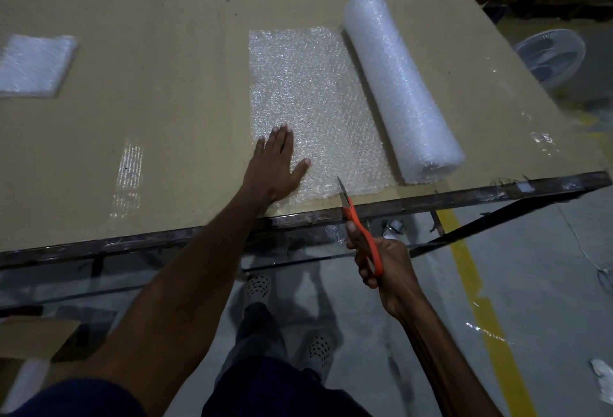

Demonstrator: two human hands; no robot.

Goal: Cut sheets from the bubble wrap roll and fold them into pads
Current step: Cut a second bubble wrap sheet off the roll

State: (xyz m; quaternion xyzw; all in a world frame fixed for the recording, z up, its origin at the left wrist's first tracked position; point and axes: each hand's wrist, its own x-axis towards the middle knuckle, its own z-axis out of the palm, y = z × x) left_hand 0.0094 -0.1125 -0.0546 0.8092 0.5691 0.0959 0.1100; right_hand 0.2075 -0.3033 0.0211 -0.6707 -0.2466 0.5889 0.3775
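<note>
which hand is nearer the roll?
Right. The right hand grips the scissors below the table edge, near the roll's close end. The left hand lies flat on the unrolled sheet, further left.

Left hand [277, 164] flat, right hand [381, 260] clenched

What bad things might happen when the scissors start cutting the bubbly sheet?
The scissors in the right hand point up the unrolled sheet, and the left hand presses flat on it close beside that line, so the thumb might get nicked. Only that one hand pins the sheet, so the cut may wander crooked. The bubble wrap roll lies loose and might roll.
</note>
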